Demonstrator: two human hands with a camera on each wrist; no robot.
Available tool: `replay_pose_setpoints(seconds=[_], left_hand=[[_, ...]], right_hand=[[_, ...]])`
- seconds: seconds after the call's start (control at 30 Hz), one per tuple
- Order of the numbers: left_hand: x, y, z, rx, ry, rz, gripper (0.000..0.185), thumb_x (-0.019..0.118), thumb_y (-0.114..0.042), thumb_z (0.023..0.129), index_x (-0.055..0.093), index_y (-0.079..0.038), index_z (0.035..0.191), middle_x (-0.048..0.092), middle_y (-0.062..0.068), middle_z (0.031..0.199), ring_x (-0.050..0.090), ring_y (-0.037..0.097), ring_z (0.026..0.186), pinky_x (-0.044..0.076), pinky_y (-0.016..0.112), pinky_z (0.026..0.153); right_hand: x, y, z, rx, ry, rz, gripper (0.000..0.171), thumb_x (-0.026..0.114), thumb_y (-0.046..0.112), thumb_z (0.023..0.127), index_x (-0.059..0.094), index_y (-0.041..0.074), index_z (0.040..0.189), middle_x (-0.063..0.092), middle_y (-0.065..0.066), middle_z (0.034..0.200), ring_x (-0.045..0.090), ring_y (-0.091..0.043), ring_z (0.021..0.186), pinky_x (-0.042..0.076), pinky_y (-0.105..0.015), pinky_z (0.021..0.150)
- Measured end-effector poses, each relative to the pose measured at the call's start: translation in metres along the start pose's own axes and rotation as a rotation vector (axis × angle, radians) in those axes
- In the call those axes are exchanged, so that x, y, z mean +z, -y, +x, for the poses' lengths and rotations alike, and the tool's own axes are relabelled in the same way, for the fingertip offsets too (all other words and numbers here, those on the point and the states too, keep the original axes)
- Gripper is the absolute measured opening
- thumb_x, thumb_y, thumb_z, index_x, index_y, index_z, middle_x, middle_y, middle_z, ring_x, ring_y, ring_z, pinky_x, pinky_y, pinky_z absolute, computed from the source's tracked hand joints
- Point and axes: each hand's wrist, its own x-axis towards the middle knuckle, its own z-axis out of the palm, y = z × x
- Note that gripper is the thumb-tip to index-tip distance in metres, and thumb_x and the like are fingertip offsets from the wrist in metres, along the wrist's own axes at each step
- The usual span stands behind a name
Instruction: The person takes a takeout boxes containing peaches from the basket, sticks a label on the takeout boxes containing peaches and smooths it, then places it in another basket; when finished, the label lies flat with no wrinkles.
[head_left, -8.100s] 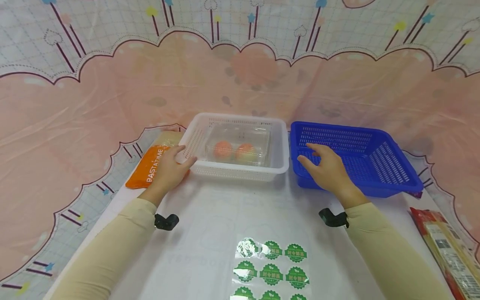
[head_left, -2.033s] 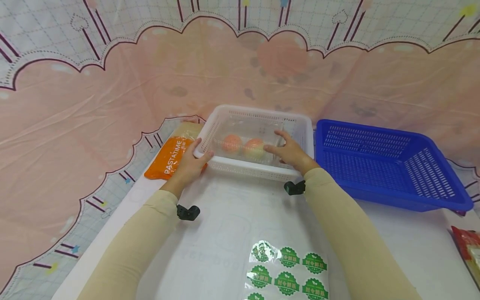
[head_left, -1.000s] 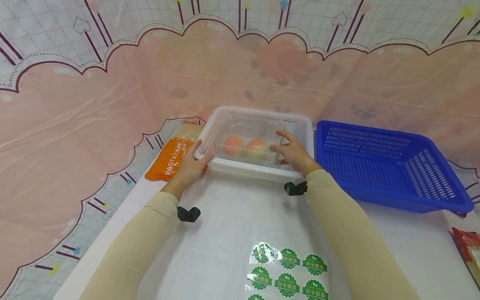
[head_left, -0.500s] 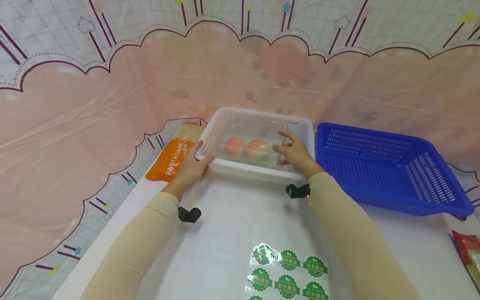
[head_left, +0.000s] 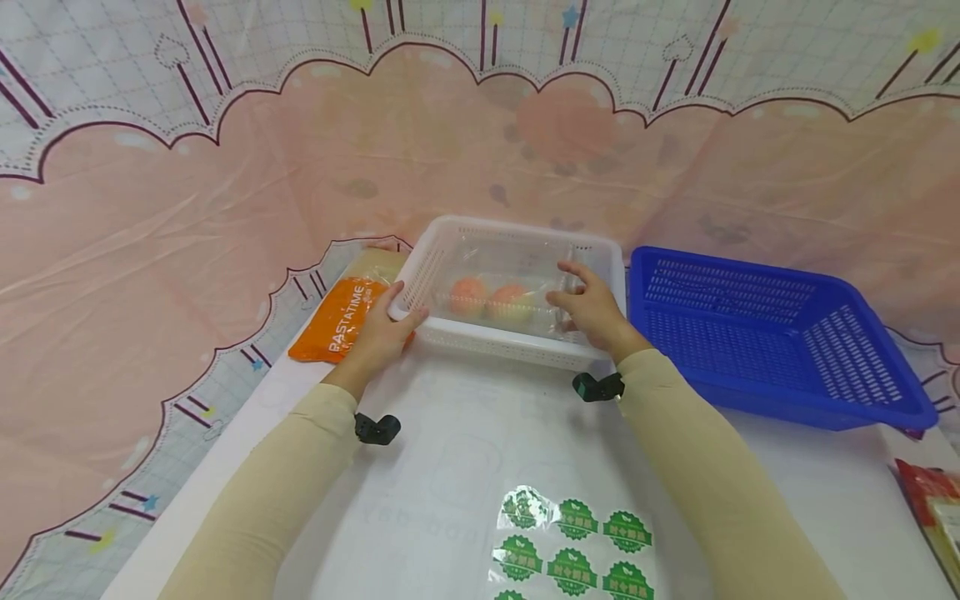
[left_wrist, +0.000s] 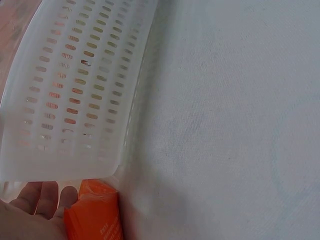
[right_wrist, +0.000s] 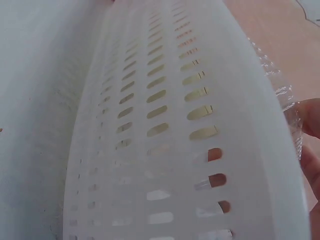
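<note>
Your left hand [head_left: 378, 329] grips the near left corner of the white basket [head_left: 480, 343], thumb hooked over the rim, fingers curled under the edge. It's a rectangular tray of smooth, slightly translucent plastic, its walls punched with rows of small oblong slots; the left wrist view shows that slotted wall [left_wrist: 70, 90] right up close, with your fingertips [left_wrist: 42, 197] just below the rim.

Your right hand [head_left: 592, 310] is inside the basket at its right end, fingers bent around the end of the clear clamshell box [head_left: 510, 283]. That box is thin, glossy, crinkly plastic, catching light along its ridges. Through it you can see two round peach-orange fruits [head_left: 489, 300] side by side. The box lies in the basket, towards the near wall; I can't tell whether it rests on the floor or is lifted slightly. In the right wrist view the shiny edge of the box [right_wrist: 280, 85] peeks over the rim beside your fingers [right_wrist: 312, 150].

Just left of the basket, touching your left hand, lies a flat orange packet [head_left: 341, 317] with white lettering. On the right, beside the white one, sits a blue basket [head_left: 817, 408], same slotted build, opaque. Near you, a glossy sheet of green scalloped stickers [head_left: 570, 546] lies on the smooth white tabletop [head_left: 450, 467].
</note>
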Motion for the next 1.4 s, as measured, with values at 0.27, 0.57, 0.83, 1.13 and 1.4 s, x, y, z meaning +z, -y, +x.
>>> replay_pose_setpoints(seconds=[0.27, 0.57, 0.83, 1.13, 1.4], left_hand=[[0.000, 0.000, 0.001, -0.006, 0.008, -0.007, 0.082, 0.061, -0.046, 0.098, 0.013, -0.029, 0.162, 0.024, 0.011, 0.162, 0.033, 0.034, 0.139, 0.029, 0.051, 0.115], [-0.001, 0.000, 0.006, 0.002, 0.010, -0.002, 0.079, 0.060, -0.040, 0.100, 0.013, -0.028, 0.162, 0.023, 0.012, 0.163, 0.032, 0.035, 0.141, 0.029, 0.052, 0.115], [0.000, 0.002, 0.009, 0.009, 0.011, 0.009, 0.080, 0.061, -0.041, 0.100, 0.012, -0.027, 0.162, 0.022, 0.012, 0.163, 0.031, 0.035, 0.142, 0.028, 0.051, 0.116], [0.000, 0.004, 0.009, 0.017, 0.021, -0.007, 0.082, 0.061, -0.044, 0.099, 0.012, -0.027, 0.162, 0.022, 0.012, 0.163, 0.033, 0.035, 0.140, 0.031, 0.051, 0.114], [0.000, 0.003, 0.006, 0.023, 0.017, 0.021, 0.085, 0.061, -0.048, 0.098, 0.011, -0.027, 0.162, 0.024, 0.014, 0.161, 0.032, 0.036, 0.139, 0.027, 0.054, 0.116]], right_hand=[[-0.005, 0.005, -0.005, -0.020, -0.028, 0.021, 0.066, 0.063, 0.005, 0.097, 0.036, 0.017, 0.156, 0.037, -0.007, 0.099, 0.057, -0.020, 0.094, 0.055, -0.025, 0.054], [-0.015, 0.017, -0.015, -0.063, -0.042, 0.057, 0.067, 0.062, 0.004, 0.098, 0.034, 0.016, 0.157, 0.037, -0.007, 0.095, 0.057, -0.017, 0.092, 0.058, -0.027, 0.060], [-0.024, 0.030, -0.028, -0.092, -0.056, 0.034, 0.066, 0.062, 0.004, 0.097, 0.035, 0.015, 0.156, 0.041, -0.008, 0.098, 0.055, -0.018, 0.089, 0.059, -0.027, 0.063], [-0.035, 0.038, -0.044, -0.112, -0.054, 0.050, 0.066, 0.061, 0.006, 0.098, 0.033, 0.016, 0.157, 0.044, -0.009, 0.103, 0.051, -0.016, 0.088, 0.057, -0.026, 0.064], [-0.045, 0.040, -0.063, -0.136, -0.046, 0.040, 0.065, 0.059, 0.007, 0.099, 0.032, 0.015, 0.157, 0.042, -0.009, 0.108, 0.050, -0.016, 0.092, 0.057, -0.026, 0.066]])
